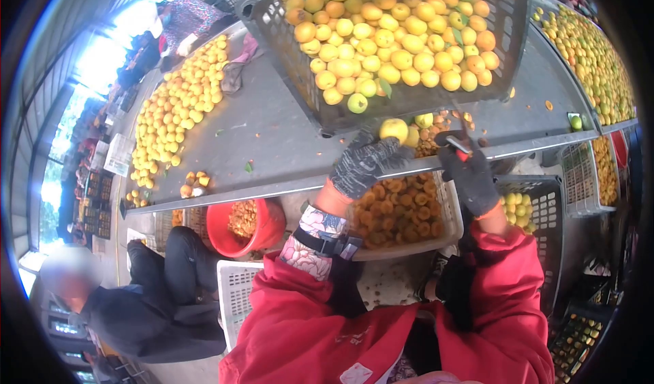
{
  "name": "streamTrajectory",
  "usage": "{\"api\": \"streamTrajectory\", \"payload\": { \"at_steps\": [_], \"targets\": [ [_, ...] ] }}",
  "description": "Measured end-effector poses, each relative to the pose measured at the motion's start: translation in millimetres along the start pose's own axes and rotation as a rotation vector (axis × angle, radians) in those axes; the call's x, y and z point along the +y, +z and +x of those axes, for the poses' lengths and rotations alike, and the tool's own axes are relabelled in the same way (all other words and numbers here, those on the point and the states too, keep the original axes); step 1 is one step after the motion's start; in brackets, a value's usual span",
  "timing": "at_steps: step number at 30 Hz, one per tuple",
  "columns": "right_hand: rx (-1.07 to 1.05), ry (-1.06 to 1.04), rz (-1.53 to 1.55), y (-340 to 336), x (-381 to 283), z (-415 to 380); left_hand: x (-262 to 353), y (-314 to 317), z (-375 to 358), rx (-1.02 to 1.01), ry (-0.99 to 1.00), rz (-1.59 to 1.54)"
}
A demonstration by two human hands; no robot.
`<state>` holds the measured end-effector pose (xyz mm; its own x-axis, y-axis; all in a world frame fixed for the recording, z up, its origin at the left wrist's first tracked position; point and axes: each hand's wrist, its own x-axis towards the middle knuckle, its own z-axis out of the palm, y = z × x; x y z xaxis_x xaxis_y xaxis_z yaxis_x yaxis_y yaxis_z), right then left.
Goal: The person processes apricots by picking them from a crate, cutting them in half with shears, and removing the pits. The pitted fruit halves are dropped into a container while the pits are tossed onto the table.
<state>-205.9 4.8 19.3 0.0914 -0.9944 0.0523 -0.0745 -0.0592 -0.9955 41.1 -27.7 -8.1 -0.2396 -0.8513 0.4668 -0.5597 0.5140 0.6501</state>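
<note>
My left hand (368, 161), in a grey knitted glove, is at the table's front edge, its fingers curled against a yellow apricot (394, 131). My right hand (470, 180), in a dark glove, is closed around a knife (462, 154) with some red on its handle; the thin blade points away from me. Between the hands lies a small heap of brown pits (430, 139) on the grey table (272, 135). Below the edge, a pale crate (446, 203) holds many opened apricot halves (398, 210). A large dark crate (313, 108) full of whole apricots (409, 43) stands tilted just beyond my hands.
Loose apricots are piled on the table at left (180, 105) and far right (586, 57). A red bucket (272, 227) with orange pieces stands below the table, near a seated person in dark clothes (157, 316). A black crate (545, 248) stands at right.
</note>
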Motion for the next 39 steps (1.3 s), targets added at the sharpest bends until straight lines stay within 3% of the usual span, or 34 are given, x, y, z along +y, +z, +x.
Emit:
{"api": "streamTrajectory", "payload": {
  "at_steps": [1, 3, 5, 7, 8, 10, 12, 14, 17, 20, 22, 24, 27, 30, 33, 36, 38, 39],
  "targets": [
    [-0.072, 0.016, 0.012, 0.9, -1.8, -4.4, 8.0, 4.7, -2.5, -0.047, 0.06, -0.025],
    [0.016, -0.16, -0.18, 6.3, 12.4, -6.9, 23.9, 11.2, -5.9, -0.136, 0.182, -0.074],
    [0.017, -0.239, -0.318, 9.0, 13.3, -4.5, 34.7, 13.7, -7.9, -0.222, 0.033, -0.412],
    [-0.048, -0.2, -0.394, 9.1, 4.4, -1.7, 42.3, 12.4, -9.4, -0.295, -0.405, -1.028],
    [-0.057, -0.209, -0.391, 9.9, 5.6, -1.4, 45.2, 7.7, -8.4, -0.335, -0.38, -0.983],
    [-0.056, -0.239, -0.39, 12.0, 5.4, -2.3, 47.1, 6.2, -3.8, -0.251, 0.039, -0.497],
    [-0.035, -0.28, -0.398, 15.1, 0.8, -5.0, 46.8, 6.4, -4.7, -0.254, 0.129, -0.358],
    [-0.059, -0.274, -0.441, 17.1, -3.1, -6.0, 46.2, 7.1, -7.9, -0.349, -0.097, -0.574],
    [-0.047, -0.257, -0.556, 17.9, 2.3, -6.1, 47.2, 12.3, -12.4, -0.321, -0.211, -0.794],
    [-0.008, -0.254, -0.603, 22.2, 11.3, -6.9, 42.7, 11.4, -13.1, -0.357, -0.143, -0.711],
    [0.02, -0.275, -0.599, 25.7, 10.2, -9.2, 45.5, 13.6, -17.1, -0.264, -0.075, -0.831],
    [0.038, -0.313, -0.599, 28.1, 6.3, -12.5, 48.3, 10.9, -18.6, -0.219, 0.011, -0.736],
    [0.037, -0.192, -0.644, 32.4, 5.6, -12.7, 54.1, 3.7, -14.9, -0.21, 0.115, -0.4],
    [0.022, -0.201, -0.607, 33.0, 11.2, -13.4, 50.0, 7.7, -19.3, -0.205, 0.069, -0.386],
    [0.076, -0.421, -0.444, 37.5, 33.1, -10.3, 47.2, 6.6, -16.8, -0.268, -0.012, -0.446],
    [-0.049, -0.428, -0.339, 37.6, 33.2, -9.5, 57.7, -1.0, -12.5, -0.305, -0.086, -0.441],
    [-0.285, 0.075, -0.125, 27.9, 17.1, -9.2, 62.3, -8.5, -10.1, -0.358, -0.2, -0.501],
    [-0.375, 0.235, 0.024, 25.4, 11.5, -9.0, 60.4, -8.8, -9.3, -0.347, -0.116, -0.459]
  ]
}}
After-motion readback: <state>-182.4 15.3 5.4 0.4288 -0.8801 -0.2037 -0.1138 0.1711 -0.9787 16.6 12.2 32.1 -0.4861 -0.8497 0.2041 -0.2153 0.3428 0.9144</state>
